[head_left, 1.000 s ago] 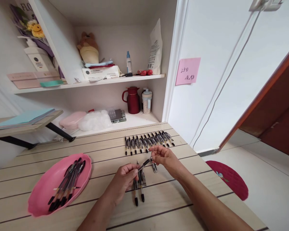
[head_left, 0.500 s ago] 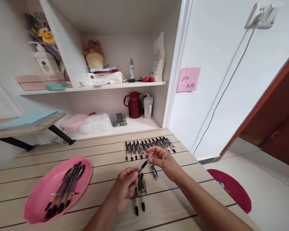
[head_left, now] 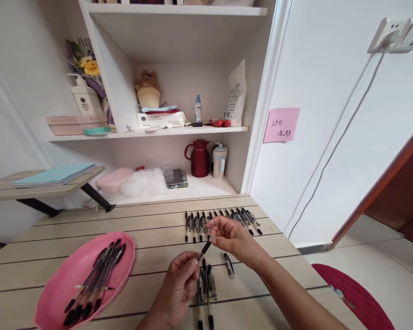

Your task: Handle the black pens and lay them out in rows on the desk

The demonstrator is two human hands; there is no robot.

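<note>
My left hand (head_left: 179, 285) is closed around the barrel of an uncapped black pen (head_left: 205, 250), its tip slanting up to the right. At that tip, the thumb and fingers of my right hand (head_left: 231, 240) pinch together; any small piece between them is too small to make out. A loose pen cap (head_left: 229, 266) lies on the table below my right hand. Just beyond my left hand are a few pens (head_left: 209, 308) with caps beside them, partly hidden. Behind my right hand runs a row of uncapped pens and caps (head_left: 197, 224).
A pink oval tray (head_left: 132, 256) at the left holds several capped pens (head_left: 96, 280). The wooden tabletop (head_left: 151, 229) meets a white shelf unit (head_left: 241, 183) with a red jug (head_left: 199, 160) and a cup. A small raised stand (head_left: 79, 179) carries blue papers. A red stool seat (head_left: 351, 293) is at the right.
The view has tilted up and shifted left, so everything sits lower and farther right. Both hands stay together at the pen, with the right fingers still at its tip.
</note>
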